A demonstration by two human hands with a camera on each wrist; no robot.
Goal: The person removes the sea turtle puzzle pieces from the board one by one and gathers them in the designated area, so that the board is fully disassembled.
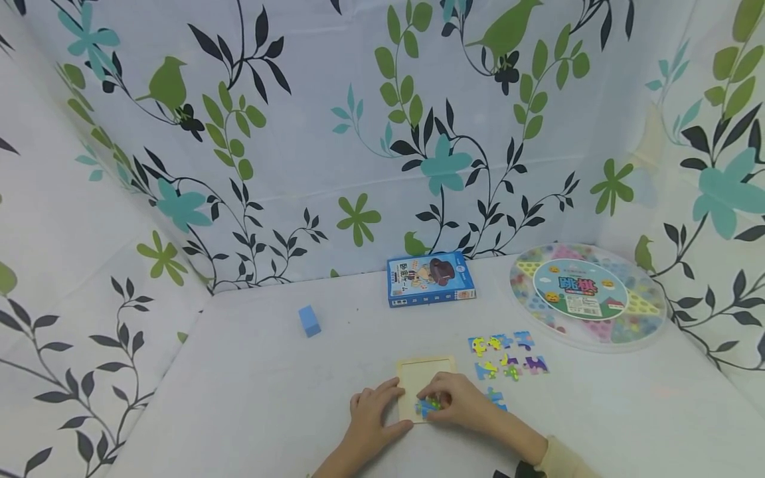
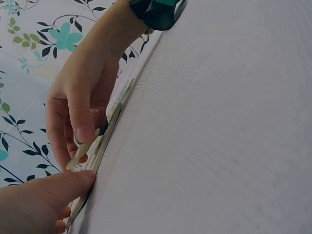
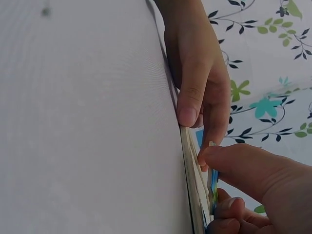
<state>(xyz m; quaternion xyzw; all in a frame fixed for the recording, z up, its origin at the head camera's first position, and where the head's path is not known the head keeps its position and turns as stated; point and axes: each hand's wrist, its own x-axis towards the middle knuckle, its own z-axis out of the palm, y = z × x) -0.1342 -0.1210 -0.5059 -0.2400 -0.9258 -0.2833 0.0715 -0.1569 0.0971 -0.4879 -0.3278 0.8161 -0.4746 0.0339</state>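
Observation:
A shallow wooden puzzle tray [image 1: 414,378] lies flat on the white table. My left hand [image 1: 370,418] grips its left side, fingers at the left edge and thumb [image 2: 80,183] at the near-left corner. My right hand [image 1: 460,401] pinches a jigsaw puzzle piece [image 3: 213,183] between thumb and fingers, tilted just over the tray. Blue and green puzzle pieces [image 1: 425,406] show in the tray's lower part, partly hidden under the right fingers. Loose puzzle pieces [image 1: 536,364] lie to the right of the tray, a few of them near the right forearm.
Behind the tray stands a blue game box [image 1: 430,279]. A round Chinese checkers set [image 1: 588,295] in clear packaging lies at the back right. Farther left sits a small blue block [image 1: 309,321]. Patterned cloth [image 1: 299,133] hangs along the table's back and sides.

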